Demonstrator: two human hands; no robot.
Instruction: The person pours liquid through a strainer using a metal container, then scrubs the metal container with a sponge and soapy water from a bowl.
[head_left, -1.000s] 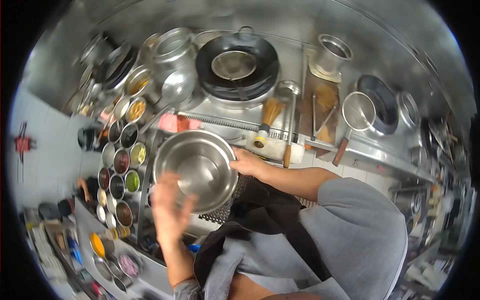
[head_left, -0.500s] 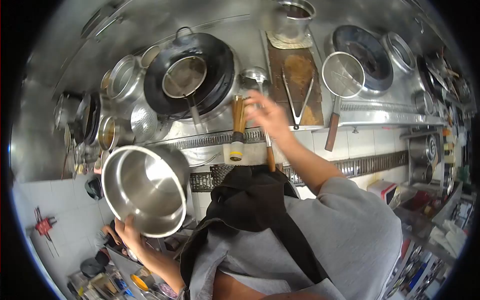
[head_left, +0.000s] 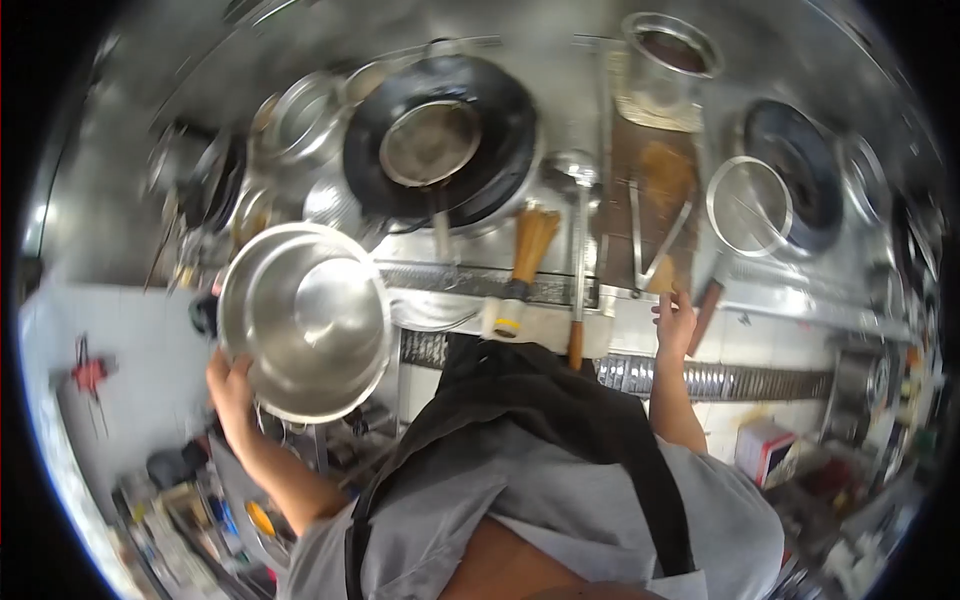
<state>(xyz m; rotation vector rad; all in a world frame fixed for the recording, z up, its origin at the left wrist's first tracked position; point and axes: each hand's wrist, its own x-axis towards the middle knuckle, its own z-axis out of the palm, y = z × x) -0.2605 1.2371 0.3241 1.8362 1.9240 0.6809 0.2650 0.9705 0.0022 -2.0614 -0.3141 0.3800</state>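
Note:
My left hand (head_left: 233,393) grips a large, deep steel pot (head_left: 305,322) by the lower left of its rim. The pot is tilted with its mouth facing me, and its inside looks bare. My right hand (head_left: 677,325) is at the counter's front edge with fingers apart, just below the joined end of the metal tongs (head_left: 642,245). Close by on its right is the brown handle of a round mesh strainer (head_left: 749,206). I cannot tell whether the fingertips touch the tongs. A bundled bamboo brush (head_left: 530,250) and a long ladle (head_left: 580,230) lie further left.
A black wok (head_left: 365,150) on the stove holds another strainer (head_left: 430,145). Beyond the tongs, a steel pot (head_left: 668,85) stands on a stained board (head_left: 618,190). A second dark wok (head_left: 815,170) sits at right. A slotted drain channel (head_left: 720,378) runs below the counter.
My right hand has moved from above the bamboo brush rightward and down to the tongs' near end. The pot in my left hand has turned more toward me. The whole view has shifted.

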